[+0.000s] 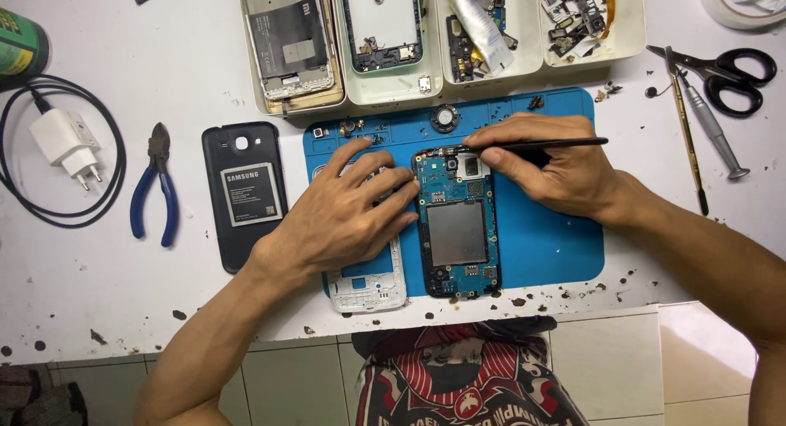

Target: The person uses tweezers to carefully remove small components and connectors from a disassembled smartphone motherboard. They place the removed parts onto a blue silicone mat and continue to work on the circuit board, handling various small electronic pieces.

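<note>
**A:** What are the hands doing?

**B:** The left hand (348, 217) lies flat with fingers spread, its fingertips pressing the left edge of an opened phone (457, 221) whose blue circuit board and metal shield are exposed. The right hand (557, 168) is pinched shut on a thin black tool (544, 144), held like a pen, with the tip touching the phone's top edge near the camera module.

**A:** And where is that phone?

**B:** Between the two hands, lying upright on a blue work mat (544, 238) on the white desk (164, 299). Under the left palm there is a white phone frame (368, 288), partly covered, just beside the phone.

**A:** Anything left of the left hand?

**B:** A black back cover (246, 193) with a battery in it lies just beside the wrist. Farther out are blue-handled pliers (155, 189), then a white charger (67, 144) with a black cable looped round it.

**A:** Beyond the fingertips?

**B:** White trays (385, 86) holding phone shells, a grey tube and small parts. A small round part (444, 117) sits on the mat's top strip, near the right hand's fingers.

**A:** Right of the right hand?

**B:** Black scissors (729, 74), a metal screwdriver (711, 123) and a thin dark rod (688, 139), well apart from the hand.
</note>
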